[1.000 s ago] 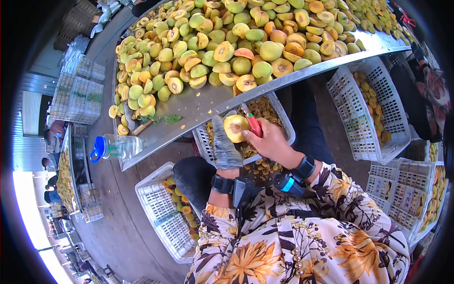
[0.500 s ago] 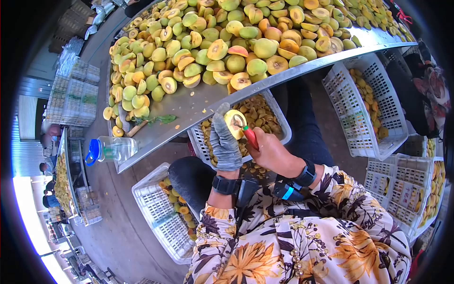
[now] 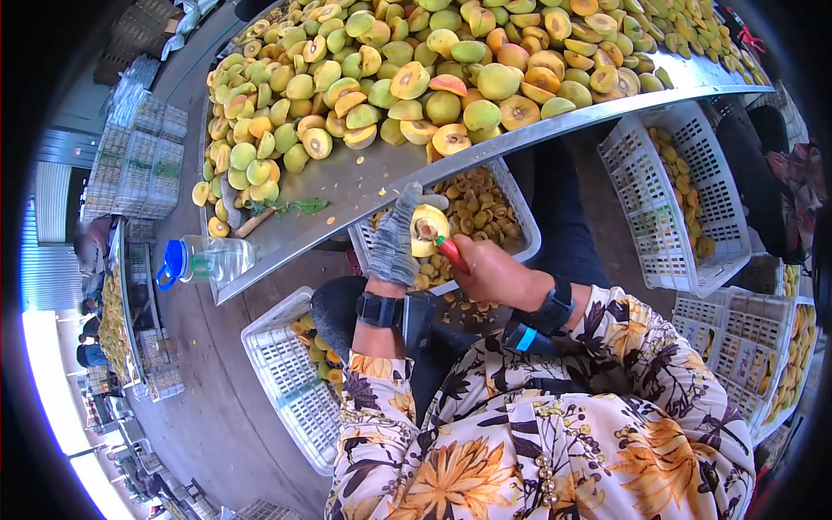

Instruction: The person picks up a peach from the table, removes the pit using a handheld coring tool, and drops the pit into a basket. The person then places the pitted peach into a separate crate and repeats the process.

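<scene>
Fruit half (image 3: 425, 227): in the left hand (image 3: 394, 238), cut face toward the right hand (image 3: 496, 276). Left hand is gloved in gray, fingers clamped on the fruit. Right hand is bare, closed on the red handle of a pitting tool (image 3: 451, 254); its tip is at the middle of the cut face, exact depth hidden. Right below both hands: white crate (image 3: 530, 227) of fruit pieces. Just beyond the left hand: edge of the metal table (image 3: 364, 178), with a big fruit pile (image 3: 390, 78) farther out. Left of the left hand, on the table: leafy sprig (image 3: 308, 206) and wooden handle (image 3: 254, 224), then a blue-lidded bottle (image 3: 208, 260) by the corner. Below-left of that hand: second crate (image 3: 290, 373), fruit inside. Well right of the right hand: third crate (image 3: 702, 191), also holding fruit.
</scene>
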The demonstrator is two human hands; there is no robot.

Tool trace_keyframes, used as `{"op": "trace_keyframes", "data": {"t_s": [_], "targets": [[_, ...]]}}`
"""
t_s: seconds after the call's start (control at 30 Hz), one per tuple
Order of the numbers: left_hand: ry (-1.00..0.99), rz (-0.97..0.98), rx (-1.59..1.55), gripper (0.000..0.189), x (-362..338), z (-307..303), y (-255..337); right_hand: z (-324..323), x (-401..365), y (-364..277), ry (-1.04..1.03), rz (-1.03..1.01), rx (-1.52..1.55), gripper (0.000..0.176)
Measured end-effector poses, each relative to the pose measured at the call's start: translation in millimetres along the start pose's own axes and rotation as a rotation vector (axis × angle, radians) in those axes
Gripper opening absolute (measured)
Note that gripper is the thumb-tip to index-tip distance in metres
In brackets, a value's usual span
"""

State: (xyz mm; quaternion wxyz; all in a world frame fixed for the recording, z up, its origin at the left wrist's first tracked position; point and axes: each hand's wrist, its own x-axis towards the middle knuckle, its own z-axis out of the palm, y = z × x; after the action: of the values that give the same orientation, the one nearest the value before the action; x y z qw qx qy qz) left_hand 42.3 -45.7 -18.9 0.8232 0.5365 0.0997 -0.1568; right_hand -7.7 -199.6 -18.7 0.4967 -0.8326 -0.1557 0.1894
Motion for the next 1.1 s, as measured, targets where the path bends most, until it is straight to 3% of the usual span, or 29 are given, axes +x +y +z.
{"op": "trace_keyframes", "data": {"t_s": [0.23,0.27,0.3,0.33,0.4,0.57,0.63,0.67,0.73,0.77,0.9,0.97,1.1], "targets": [[0.042,-0.037,-0.163,0.065,-10,1,0,-5,1,3,0.055,-0.108,0.140,0.017],[0.071,-0.069,-0.219,0.072,-9,0,-1,-12,1,-1,-0.073,0.063,0.393,0.016],[-0.057,-0.144,-0.232,0.080,-15,-5,4,-18,1,-6,-0.203,0.237,0.642,0.015],[-0.056,-0.142,-0.234,0.080,-17,-4,5,-22,2,-4,-0.205,0.237,0.640,0.015],[-0.054,-0.078,-0.313,0.083,-21,1,7,-30,0,2,-0.416,0.292,1.058,0.014],[-0.147,-0.080,-0.148,0.089,-27,3,16,-35,1,8,-0.526,0.281,1.157,0.013],[-0.042,-0.109,-0.137,0.084,-25,6,15,-32,1,8,-0.364,0.165,0.783,0.016],[-0.042,-0.112,-0.136,0.084,-26,4,16,-30,2,13,-0.363,0.166,0.785,0.016],[-0.192,-0.155,0.030,0.071,-28,1,23,-26,7,19,-0.008,-0.446,-0.111,0.020],[0.038,-0.064,0.038,0.054,-28,14,14,-27,5,21,-0.037,-0.348,-0.250,0.022],[0.037,0.020,0.056,0.050,-26,9,6,-19,3,7,0.075,-0.276,-0.413,0.022],[0.158,-0.010,-0.206,0.044,-16,1,-8,-15,2,-6,0.273,-0.204,-0.141,0.019],[0.247,-0.005,-0.431,0.039,-23,18,-2,-12,1,-6,0.289,-0.195,-0.059,0.019]]}}
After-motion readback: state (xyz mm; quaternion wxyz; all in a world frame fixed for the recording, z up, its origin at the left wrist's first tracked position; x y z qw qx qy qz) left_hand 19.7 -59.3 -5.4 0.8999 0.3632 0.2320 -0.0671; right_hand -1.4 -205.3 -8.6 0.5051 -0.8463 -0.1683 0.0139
